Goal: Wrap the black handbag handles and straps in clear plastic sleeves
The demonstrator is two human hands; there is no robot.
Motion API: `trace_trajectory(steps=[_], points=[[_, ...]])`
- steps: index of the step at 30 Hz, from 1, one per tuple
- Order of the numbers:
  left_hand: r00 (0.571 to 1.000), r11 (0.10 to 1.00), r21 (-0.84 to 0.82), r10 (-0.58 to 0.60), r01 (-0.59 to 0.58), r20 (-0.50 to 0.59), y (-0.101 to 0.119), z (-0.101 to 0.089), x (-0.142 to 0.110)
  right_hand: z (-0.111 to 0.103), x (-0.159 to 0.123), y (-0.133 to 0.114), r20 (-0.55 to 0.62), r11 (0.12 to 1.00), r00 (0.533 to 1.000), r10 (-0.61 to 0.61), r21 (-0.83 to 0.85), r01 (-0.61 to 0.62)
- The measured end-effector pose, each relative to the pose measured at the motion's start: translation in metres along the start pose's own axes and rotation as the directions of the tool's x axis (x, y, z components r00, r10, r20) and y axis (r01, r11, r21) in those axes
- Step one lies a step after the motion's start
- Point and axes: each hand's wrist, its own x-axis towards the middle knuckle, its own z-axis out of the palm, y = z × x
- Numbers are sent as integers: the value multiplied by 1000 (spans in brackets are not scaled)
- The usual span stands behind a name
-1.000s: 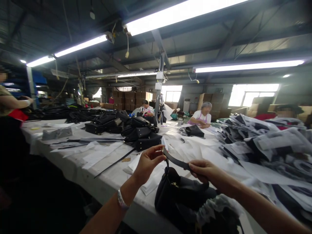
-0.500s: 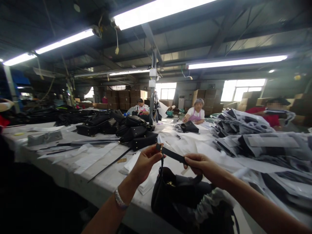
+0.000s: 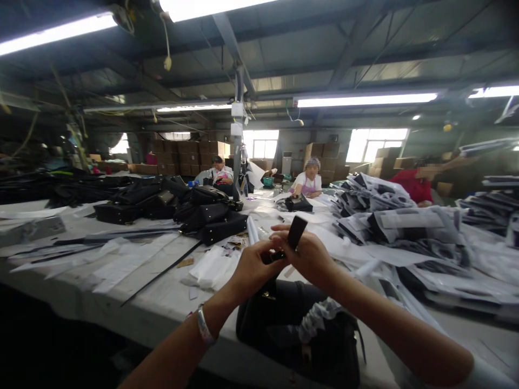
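My left hand (image 3: 259, 265) and my right hand (image 3: 306, 249) meet above a black handbag (image 3: 300, 324) at the table's near edge. Both are closed around a black strap (image 3: 297, 231), whose flat end sticks up past my right fingers. The strap's buckle is hidden by my hands. Below them the bag stands upright, with a bunched translucent wrap (image 3: 318, 319) around its handle. A silver bracelet (image 3: 205, 324) circles my left wrist.
Several black bags (image 3: 214, 221) are piled at the back left. Wrapped black goods (image 3: 409, 227) lie stacked on the right. White sheets (image 3: 219, 265) and a long thin strap (image 3: 162, 275) lie left of my hands. Co-workers (image 3: 310, 181) sit across the table.
My right hand has come left to meet my left hand, so the strap stretched between them now points up, its end free. The view has turned a little to the right.
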Motion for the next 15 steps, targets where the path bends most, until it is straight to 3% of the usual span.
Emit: trace_trajectory(steps=[2,4,6,9,10,12,15], points=[[999,998,40,-41,40,20,-1,1,-1,-10,6,3,-56,978,992,115,180,-103],[997,997,48,-62,60,50,-1,0,-2,-26,15,5,-108,855,957,268,485,-185],[993,996,56,-72,67,98,0,-2,-1,-44,23,8,-156,648,909,387,747,-148],[983,993,75,-105,95,148,3,-4,1,-61,23,14,-239,435,796,556,900,-34],[983,991,82,-116,105,143,3,-4,1,-61,19,17,-223,393,772,595,919,-37],[987,990,93,-120,110,108,3,-1,2,-54,5,20,-101,335,786,610,932,-140],[991,992,87,-102,95,85,0,4,0,-34,-19,20,173,392,821,544,812,-432]])
